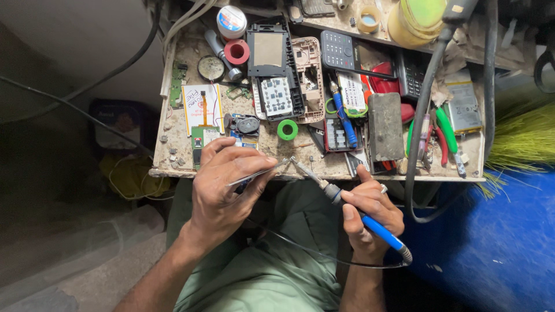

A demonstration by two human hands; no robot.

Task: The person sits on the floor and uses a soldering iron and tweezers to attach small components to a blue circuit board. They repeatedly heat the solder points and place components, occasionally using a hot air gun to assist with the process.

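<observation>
My left hand [222, 185] grips thin metal tweezers [260, 173] whose tips point right, at the front edge of the workbench [272, 144]. My right hand [370, 211] holds a blue-handled soldering iron [347, 205]; its metal tip slants up-left and meets the tweezer tips near the bench's front edge. A small green circuit board [203, 137] lies just beyond my left fingers. What sits between the two tips is too small to make out.
The dirty bench is crowded: opened phone shells [274, 63], a keypad phone [338, 51], a green solder spool [287, 129], a red tape ring [236, 51], a grey block [385, 126], green-handled pliers [445, 136], a yellow jar [416, 20]. A thick black cable [421, 110] hangs at right.
</observation>
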